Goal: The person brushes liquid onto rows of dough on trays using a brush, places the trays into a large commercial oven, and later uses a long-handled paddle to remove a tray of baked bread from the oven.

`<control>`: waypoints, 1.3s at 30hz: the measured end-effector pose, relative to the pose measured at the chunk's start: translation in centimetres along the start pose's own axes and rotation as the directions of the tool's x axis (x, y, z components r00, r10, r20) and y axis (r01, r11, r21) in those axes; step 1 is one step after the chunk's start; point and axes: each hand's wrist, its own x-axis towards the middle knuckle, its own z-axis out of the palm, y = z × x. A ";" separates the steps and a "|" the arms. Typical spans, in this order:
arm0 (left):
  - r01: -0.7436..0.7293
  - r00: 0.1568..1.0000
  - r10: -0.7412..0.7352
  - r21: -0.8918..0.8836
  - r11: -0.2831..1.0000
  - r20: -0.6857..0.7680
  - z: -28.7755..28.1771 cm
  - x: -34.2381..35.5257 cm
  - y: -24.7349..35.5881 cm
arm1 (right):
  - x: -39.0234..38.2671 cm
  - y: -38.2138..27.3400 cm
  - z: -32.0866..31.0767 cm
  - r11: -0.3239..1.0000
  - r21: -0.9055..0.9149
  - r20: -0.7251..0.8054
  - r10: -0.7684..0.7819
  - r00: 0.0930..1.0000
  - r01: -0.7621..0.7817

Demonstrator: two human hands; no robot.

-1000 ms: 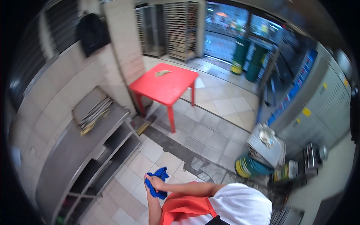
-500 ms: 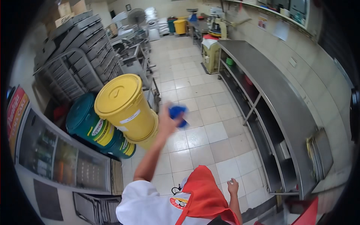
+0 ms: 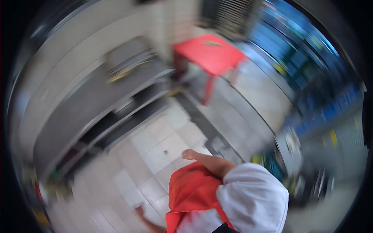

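My right hand is in front of my red apron, with the forearm bent across it. Its fingers look curled in, and nothing shows in them. At the lower left, my left hand hangs low over the floor tiles. Motion smears its fingers, so I cannot make out whether anything is in it. Neither hand touches anything else that I can see. A small dark spot lies on the tiles near my right hand.
A long metal table with lower shelves runs along the left, bearing a stack of trays. Ahead stands a red table with a small item on top. A dark strip crosses the floor. Blurred glass-fronted shelving fills the upper right.
My view has swung round from the yellow and green bins to the red table. The blue thing at my left hand is out of sight. My left hand has dropped; my right forearm is bent across.
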 end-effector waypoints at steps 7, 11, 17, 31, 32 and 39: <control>-0.970 -0.128 0.942 -0.235 -0.054 0.309 5.2 -14.7 60.3 | -20.6 20.0 -3.0 0.348 0.936 -0.303 0.728 0.615 0.050; -0.924 -0.372 0.703 -0.167 -0.345 0.606 10.8 -17.9 72.4 | -33.7 33.6 -0.9 0.324 0.945 -0.327 0.941 0.083 0.047; -0.970 -0.138 0.643 0.029 -0.242 0.753 33.5 -15.3 83.2 | -52.5 58.2 -3.6 0.173 0.984 -0.167 0.830 -0.531 -0.039; -0.963 0.219 0.314 0.153 0.224 0.924 53.4 -34.0 100.9 | -71.9 86.2 -0.4 -0.240 0.917 0.135 0.939 -0.316 -0.319; -0.966 0.218 0.308 0.160 0.203 0.926 54.3 -33.8 102.7 | -72.2 85.7 0.1 -0.253 0.919 0.153 0.936 -0.317 -0.301; -0.979 0.018 0.497 -0.085 0.185 0.868 57.9 -43.2 111.1 | -72.2 75.5 1.9 0.084 0.762 0.368 0.760 -0.536 0.642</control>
